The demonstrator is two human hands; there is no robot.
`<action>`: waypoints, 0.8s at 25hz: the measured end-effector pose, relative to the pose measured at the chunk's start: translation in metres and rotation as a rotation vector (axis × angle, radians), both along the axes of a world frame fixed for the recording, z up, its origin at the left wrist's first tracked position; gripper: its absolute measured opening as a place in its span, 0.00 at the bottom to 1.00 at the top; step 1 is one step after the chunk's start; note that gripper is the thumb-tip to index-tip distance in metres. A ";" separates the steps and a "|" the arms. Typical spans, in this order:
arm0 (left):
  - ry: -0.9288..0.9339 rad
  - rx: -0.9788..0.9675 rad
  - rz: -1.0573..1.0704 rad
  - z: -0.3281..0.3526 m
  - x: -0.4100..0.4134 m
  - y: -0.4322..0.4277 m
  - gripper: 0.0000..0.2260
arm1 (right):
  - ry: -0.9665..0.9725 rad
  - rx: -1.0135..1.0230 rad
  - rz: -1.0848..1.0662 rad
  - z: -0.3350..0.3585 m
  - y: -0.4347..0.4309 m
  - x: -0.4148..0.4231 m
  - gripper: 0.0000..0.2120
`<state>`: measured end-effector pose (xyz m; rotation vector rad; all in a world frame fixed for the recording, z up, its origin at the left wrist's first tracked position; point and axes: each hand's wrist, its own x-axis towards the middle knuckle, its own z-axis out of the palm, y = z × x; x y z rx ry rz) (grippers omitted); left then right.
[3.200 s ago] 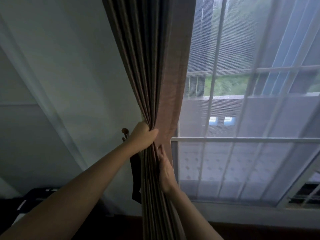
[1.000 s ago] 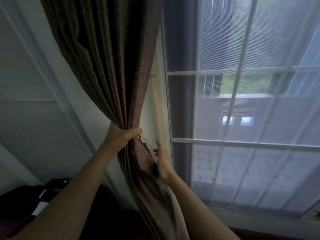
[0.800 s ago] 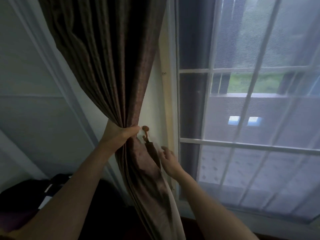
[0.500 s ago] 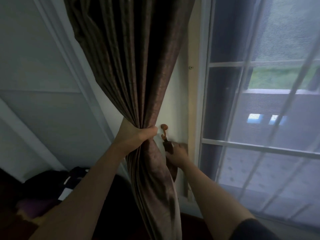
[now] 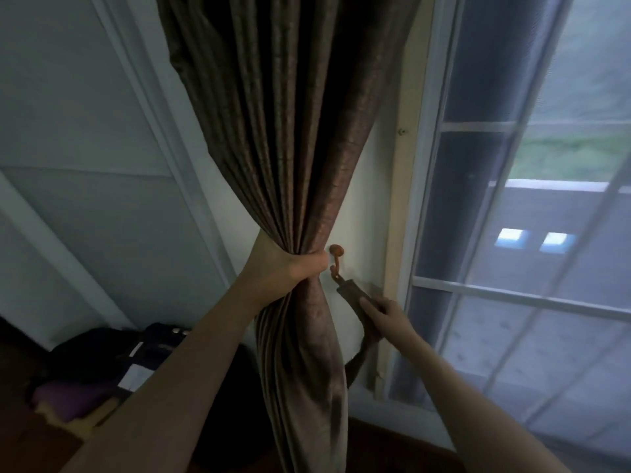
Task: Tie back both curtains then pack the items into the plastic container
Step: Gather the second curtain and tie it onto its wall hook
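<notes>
Curtain (image 5: 293, 148) is bunched in the left hand's (image 5: 286, 268) fist, while the right hand (image 5: 386, 317) pinches the tieback (image 5: 353, 297).

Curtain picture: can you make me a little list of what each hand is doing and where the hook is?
curtain: brown, bunched into one bundle
left hand: grips the curtain at its narrowest part
hook: small, reddish, on the wall just right of the left hand
tieback: dark band hanging from the hook
right hand: holds the tieback, right of the curtain
tied yet: no, the tieback is not around the curtain
window: on the right
</notes>
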<state>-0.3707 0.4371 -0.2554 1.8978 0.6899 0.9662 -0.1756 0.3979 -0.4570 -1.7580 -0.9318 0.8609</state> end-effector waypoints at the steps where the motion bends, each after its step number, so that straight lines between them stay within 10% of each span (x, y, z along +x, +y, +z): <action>1: 0.003 -0.014 -0.009 -0.004 0.009 -0.007 0.15 | -0.034 0.009 0.018 0.007 -0.015 0.013 0.13; 20: -0.048 -0.028 0.148 -0.041 0.172 -0.074 0.24 | -0.351 -0.049 0.041 0.133 -0.146 0.119 0.08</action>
